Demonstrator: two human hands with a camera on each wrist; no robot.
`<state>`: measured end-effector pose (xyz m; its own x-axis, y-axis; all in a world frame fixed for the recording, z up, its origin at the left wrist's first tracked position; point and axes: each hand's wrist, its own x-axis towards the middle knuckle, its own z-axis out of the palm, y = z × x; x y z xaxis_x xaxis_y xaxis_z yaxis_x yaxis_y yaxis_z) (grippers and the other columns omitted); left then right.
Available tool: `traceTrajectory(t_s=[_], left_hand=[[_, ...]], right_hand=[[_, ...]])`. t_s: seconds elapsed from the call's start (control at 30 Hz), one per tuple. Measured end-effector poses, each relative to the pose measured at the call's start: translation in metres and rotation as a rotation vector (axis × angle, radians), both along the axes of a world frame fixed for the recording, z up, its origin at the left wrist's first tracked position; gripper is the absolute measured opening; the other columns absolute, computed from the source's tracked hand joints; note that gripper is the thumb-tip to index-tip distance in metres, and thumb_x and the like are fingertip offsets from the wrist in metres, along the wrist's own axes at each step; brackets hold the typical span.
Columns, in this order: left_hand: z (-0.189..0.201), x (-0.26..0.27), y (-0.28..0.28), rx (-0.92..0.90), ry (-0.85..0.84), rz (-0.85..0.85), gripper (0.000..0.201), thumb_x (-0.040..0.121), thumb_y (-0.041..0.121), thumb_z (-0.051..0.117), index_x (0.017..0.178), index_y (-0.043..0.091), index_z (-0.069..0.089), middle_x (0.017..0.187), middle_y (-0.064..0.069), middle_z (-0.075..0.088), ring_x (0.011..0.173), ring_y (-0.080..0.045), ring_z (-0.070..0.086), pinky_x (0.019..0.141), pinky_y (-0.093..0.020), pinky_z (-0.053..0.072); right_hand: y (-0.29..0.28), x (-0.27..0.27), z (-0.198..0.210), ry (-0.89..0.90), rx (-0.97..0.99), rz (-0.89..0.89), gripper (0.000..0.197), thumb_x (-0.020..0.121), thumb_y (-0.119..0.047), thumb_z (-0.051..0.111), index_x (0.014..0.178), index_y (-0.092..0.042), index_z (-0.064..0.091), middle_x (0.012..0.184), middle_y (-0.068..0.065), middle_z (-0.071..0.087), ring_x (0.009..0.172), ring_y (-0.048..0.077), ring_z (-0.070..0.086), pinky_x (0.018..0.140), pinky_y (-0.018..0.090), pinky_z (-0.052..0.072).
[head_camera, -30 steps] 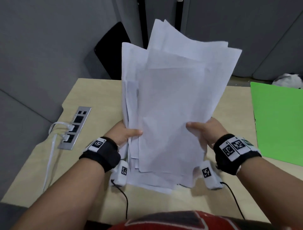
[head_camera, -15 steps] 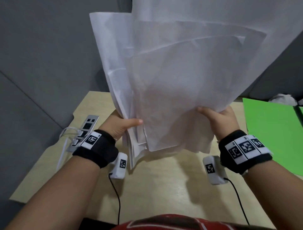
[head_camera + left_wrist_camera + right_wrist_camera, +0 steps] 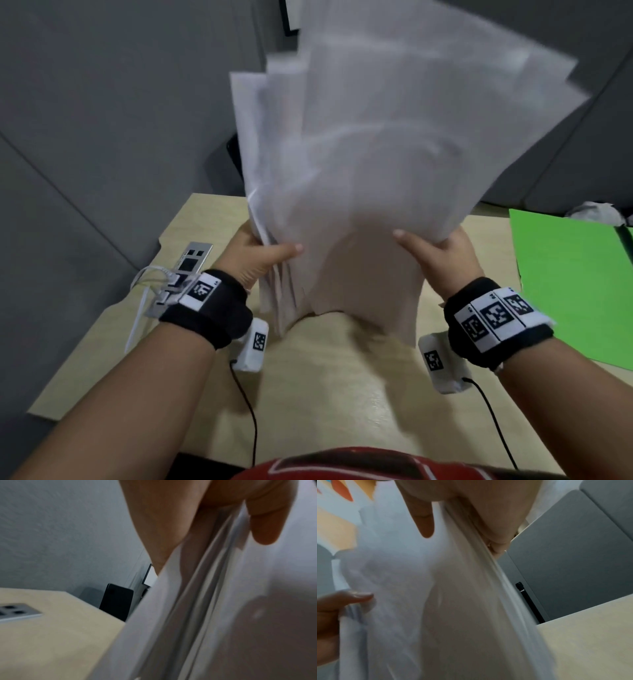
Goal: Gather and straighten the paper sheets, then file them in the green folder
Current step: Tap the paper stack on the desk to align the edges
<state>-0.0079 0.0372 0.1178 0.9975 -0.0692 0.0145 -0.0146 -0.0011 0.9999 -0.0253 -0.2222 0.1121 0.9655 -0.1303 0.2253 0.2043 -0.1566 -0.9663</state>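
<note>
Both hands hold a loose stack of white paper sheets (image 3: 376, 192) upright in the air above the middle of the bench (image 3: 335, 383), clear of its surface. The left hand (image 3: 255, 260) grips the stack's lower left edge, thumb pressed across the front and the fingers hidden behind. In the left wrist view that thumb lies flat on the near sheet, and the separate sheet edges show beside it. The right hand (image 3: 442, 255) grips the lower right edge the same way, thumb in front, fingers behind the paper. So each grip is closed on the sheets.

The sheets are uneven: their top corners fan out at different angles and the bottom edges hang at different levels. The upper part is blurred.

The green folder (image 3: 568, 287) lies flat along the bench's right edge, well apart from the stack. A metal socket panel (image 3: 186, 270) sits set into the bench near its left edge, with white cables (image 3: 140, 308) plugged in and trailing off that edge.
</note>
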Motion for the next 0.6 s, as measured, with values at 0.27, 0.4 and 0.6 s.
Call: traceTrajectory(t_s=[0.27, 0.4, 0.6], left_hand=[[-0.001, 0.005, -0.006, 0.04, -0.034, 0.2, 0.04, 0.07, 0.009, 0.08, 0.108, 0.01, 0.067, 0.099, -0.004, 0.075, 0.092, -0.018, 0.073, 0.078, -0.031, 0.058], [0.0, 0.005, 0.004, 0.082, -0.102, 0.14, 0.055, 0.067, 0.009, 0.077, 0.119, 0.009, 0.06, 0.114, -0.011, 0.07, 0.104, -0.022, 0.068, 0.086, -0.035, 0.057], [-0.004, 0.005, -0.013, 0.248, -0.055, 0.162, 0.024, 0.081, 0.008, 0.073, 0.102, 0.019, 0.065, 0.095, 0.007, 0.07, 0.09, -0.01, 0.068, 0.091, -0.042, 0.055]], right_hand=[[0.008, 0.006, 0.0, -0.096, -0.03, -0.1, 0.049, 0.073, -0.035, 0.067, 0.11, -0.004, 0.063, 0.106, 0.013, 0.069, 0.101, 0.027, 0.065, 0.086, 0.041, 0.053], [0.0, 0.009, -0.003, -0.067, 0.148, -0.009, 0.065, 0.069, -0.032, 0.072, 0.126, -0.007, 0.053, 0.116, 0.014, 0.066, 0.108, 0.028, 0.063, 0.089, 0.041, 0.052], [0.012, 0.009, -0.007, -0.006, -0.069, -0.085, 0.028, 0.077, -0.026, 0.06, 0.103, -0.017, 0.065, 0.099, 0.006, 0.069, 0.097, 0.026, 0.065, 0.086, 0.046, 0.053]])
